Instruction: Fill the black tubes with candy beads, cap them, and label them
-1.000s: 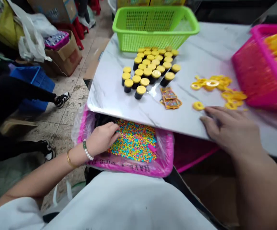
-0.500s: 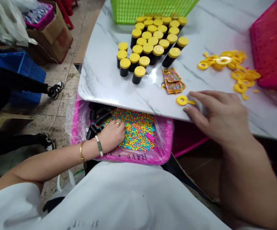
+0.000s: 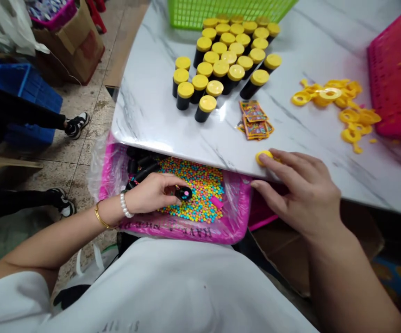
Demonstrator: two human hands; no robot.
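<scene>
Grips an uncapped black tube (image 3: 182, 197) with thumb and fingers of the left hand (image 3: 153, 192) closed round it, mouth facing away from the palm, showing something pink inside. Holds it just over the coloured beads (image 3: 205, 180) in the pink tray (image 3: 244, 219) beneath that hand. Keeps the right hand (image 3: 299, 185) half open at the edge of the table (image 3: 145, 111), with fingers over a single yellow ring (image 3: 260, 154); cannot tell how firmly. Ahead, between both hands, has many yellow-capped tubes (image 3: 220, 68) standing upright: seemingly closed up and done, though cannot tell their contents. Appears to leave undone the held tube, plus black tubes (image 3: 144, 172) lying beside the left hand, loose rings (image 3: 328, 95) beyond the right hand, and printed packets (image 3: 256, 122) just ahead of it.
</scene>
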